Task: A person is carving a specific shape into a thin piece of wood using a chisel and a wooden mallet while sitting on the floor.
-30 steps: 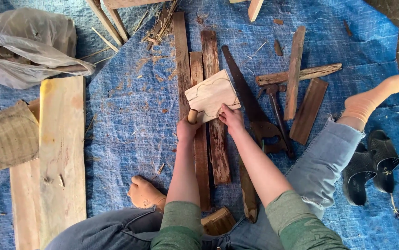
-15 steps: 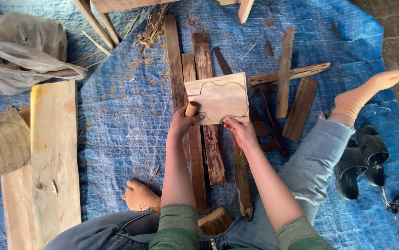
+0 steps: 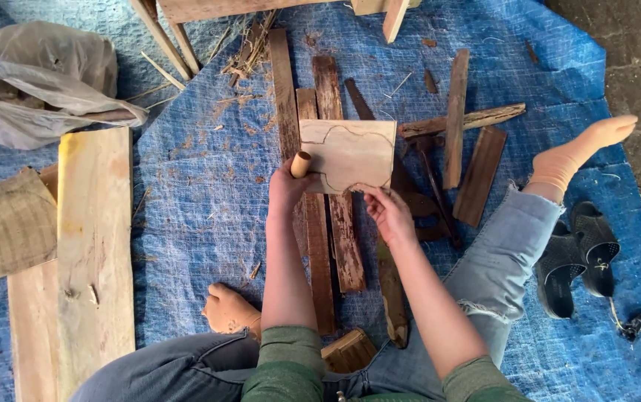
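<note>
A pale wooden panel [image 3: 348, 155] is being held up over the blue tarp [image 3: 209, 186], between the two hands and above the dark slats [image 3: 328, 208] lying on the ground. Its long axis is running left to right across the view, with its flat face being turned up toward the camera; a wavy dark line is being shown across that face.

The panel's left edge is being gripped by the left hand [image 3: 287, 190], whose fingers are being kept closed around it together with a short tan cylinder [image 3: 301, 164], which is pointing up and slightly right. The lower edge is being pinched by the right hand [image 3: 386, 211], the fingers being held narrow on the wood.

Parts of the slats are being hidden behind the panel and the forearms. What the cylinder belongs to cannot be made out, as its lower end is being covered by the hand. The underside of the panel is not being shown. A small wooden block [image 3: 350, 350] is being partly covered between the knees, and the light planks [image 3: 93, 246] at the left are being cut off by the lower frame edge.

Open tarp is being left free to the left of the hands, between the slats and the planks. To the right, the room is being narrowed by more dark boards [image 3: 480, 175], the outstretched leg [image 3: 506, 253] and a pair of black sandals [image 3: 577, 257]. A crumpled plastic sheet [image 3: 37, 82] is lying well apart at the upper left.
</note>
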